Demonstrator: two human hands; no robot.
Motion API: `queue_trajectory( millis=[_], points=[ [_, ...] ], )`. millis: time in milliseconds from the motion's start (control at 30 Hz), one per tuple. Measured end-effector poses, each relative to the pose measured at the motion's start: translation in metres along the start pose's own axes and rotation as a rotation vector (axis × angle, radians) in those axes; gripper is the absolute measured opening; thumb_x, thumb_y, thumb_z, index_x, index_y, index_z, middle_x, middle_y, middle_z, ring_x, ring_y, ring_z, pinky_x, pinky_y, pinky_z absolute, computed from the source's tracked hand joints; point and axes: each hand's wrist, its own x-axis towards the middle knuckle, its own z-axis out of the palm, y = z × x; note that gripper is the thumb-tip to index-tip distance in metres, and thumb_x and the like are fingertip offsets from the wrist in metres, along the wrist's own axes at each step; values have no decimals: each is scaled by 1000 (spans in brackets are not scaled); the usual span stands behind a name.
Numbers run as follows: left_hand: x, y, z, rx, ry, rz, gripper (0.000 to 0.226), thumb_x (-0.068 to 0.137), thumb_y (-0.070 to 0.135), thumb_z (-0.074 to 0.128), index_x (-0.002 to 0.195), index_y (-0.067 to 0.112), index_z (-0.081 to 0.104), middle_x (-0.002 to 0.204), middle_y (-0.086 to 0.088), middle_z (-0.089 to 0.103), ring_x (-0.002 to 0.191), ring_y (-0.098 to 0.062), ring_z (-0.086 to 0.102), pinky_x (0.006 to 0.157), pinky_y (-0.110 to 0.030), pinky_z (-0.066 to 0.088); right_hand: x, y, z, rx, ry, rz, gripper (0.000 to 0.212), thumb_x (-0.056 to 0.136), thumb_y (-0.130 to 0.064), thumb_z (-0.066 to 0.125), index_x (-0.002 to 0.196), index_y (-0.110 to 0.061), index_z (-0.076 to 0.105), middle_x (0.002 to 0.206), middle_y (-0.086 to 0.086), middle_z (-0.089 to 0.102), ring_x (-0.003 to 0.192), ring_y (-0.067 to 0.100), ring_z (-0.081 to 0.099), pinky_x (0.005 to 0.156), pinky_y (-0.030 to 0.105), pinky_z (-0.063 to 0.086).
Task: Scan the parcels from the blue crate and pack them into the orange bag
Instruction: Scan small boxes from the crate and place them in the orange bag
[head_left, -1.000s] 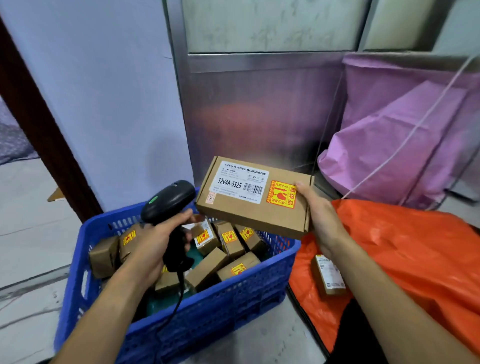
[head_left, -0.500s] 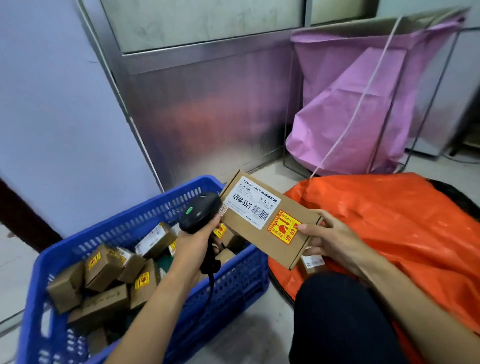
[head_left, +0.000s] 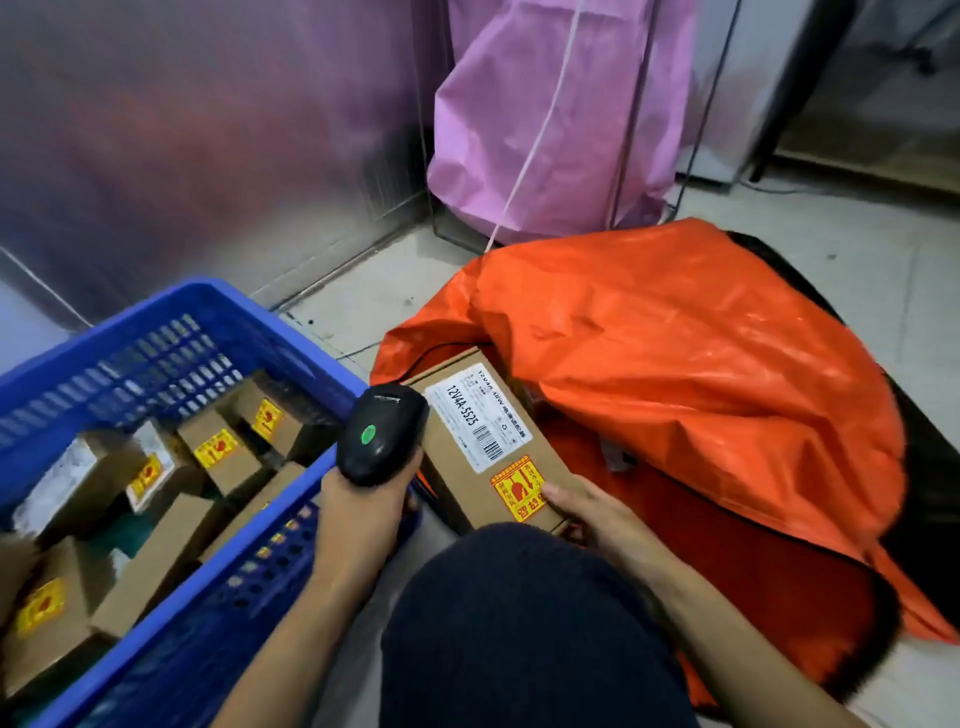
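My right hand (head_left: 587, 512) grips the near end of a flat brown parcel (head_left: 462, 462) with a white label and a yellow-red sticker. The parcel's far end reaches into the mouth of the orange bag (head_left: 675, 364), which lies on the floor at the right. My left hand (head_left: 363, 512) holds a black barcode scanner (head_left: 382, 434) with a green dot, right beside the parcel's left edge. The blue crate (head_left: 218, 322) at the left holds several small brown parcels (head_left: 223, 452) with yellow stickers.
A pink bag (head_left: 545, 114) hangs in a wire frame behind the orange bag. A metal wall panel (head_left: 208, 156) stands behind the crate. My dark-clad knee (head_left: 519, 623) fills the bottom centre. Light floor tiles (head_left: 831, 260) show at the right.
The view swung right and down. My right hand lowered the flat parcel from in front of me to the orange bag's opening. My left hand kept the scanner and followed alongside.
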Motion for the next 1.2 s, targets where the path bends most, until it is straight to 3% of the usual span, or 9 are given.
queue_trajectory(
  millis=[100, 167, 233, 333, 667, 833, 1000, 1100, 1200],
  points=[
    [8, -21, 16, 127, -99, -3, 21, 86, 28, 83, 77, 21, 65, 69, 0, 68, 69, -22, 66, 74, -42, 57, 7, 18, -15, 8, 57, 29, 46, 85, -39, 74, 127, -21, 67, 115, 12, 76, 104, 31, 71, 96, 51, 51],
    [13, -33, 26, 184, -134, -24, 26, 89, 27, 81, 70, 19, 64, 61, 8, 64, 62, -15, 63, 67, -36, 55, 11, 25, -23, -21, 70, 22, 43, 89, -36, 72, 129, -22, 65, 117, 11, 76, 110, 37, 69, 98, 54, 52],
    [15, -39, 33, 179, -130, -76, 38, 88, 28, 81, 60, 15, 59, 49, 8, 57, 48, -4, 52, 55, -29, 44, 13, 30, -29, -50, 70, 4, 43, 90, -36, 71, 130, -24, 63, 116, 9, 76, 106, 36, 71, 87, 48, 57],
    [16, -43, 37, 150, -124, -163, 37, 86, 35, 81, 65, 10, 66, 54, -5, 63, 48, -12, 54, 51, -26, 44, 17, 32, -33, -82, 83, -14, 40, 88, -36, 73, 127, -32, 63, 113, 6, 77, 91, 21, 72, 72, 33, 57],
    [26, -52, 40, 163, -104, -245, 37, 86, 35, 80, 67, 6, 68, 58, -13, 66, 51, -19, 56, 62, -34, 47, 79, 36, -46, -131, 113, 54, 41, 94, -37, 70, 133, -30, 58, 125, 7, 70, 104, 25, 66, 62, 32, 59],
    [17, -44, 38, 133, -126, -261, 38, 88, 31, 78, 63, 7, 63, 59, -16, 61, 57, -27, 50, 54, -31, 40, 120, 18, -56, -152, 175, 115, 42, 98, -42, 63, 135, -20, 60, 114, 5, 73, 82, 20, 68, 58, 28, 56],
    [7, -33, 28, 59, -179, -271, 26, 89, 27, 79, 79, 3, 76, 63, -17, 60, 62, -26, 47, 53, -32, 38, 144, -9, -46, -249, 154, 99, 32, 101, -49, 55, 126, -29, 58, 130, 5, 65, 91, 18, 66, 68, 31, 55],
    [2, -24, 23, 55, -207, -232, 22, 93, 24, 75, 72, 27, 81, 89, -35, 66, 68, -27, 46, 65, -41, 38, 152, -15, -40, -261, 188, 102, 41, 103, -51, 49, 138, -30, 51, 142, 1, 55, 115, 23, 59, 73, 35, 55],
    [-1, -17, 15, 61, -198, -189, 24, 91, 26, 77, 67, 27, 78, 88, -37, 65, 72, -28, 50, 69, -43, 39, 147, -12, -32, -245, 243, 125, 52, 104, -53, 46, 150, -28, 43, 138, -4, 46, 125, 27, 51, 94, 48, 52]
  ],
)
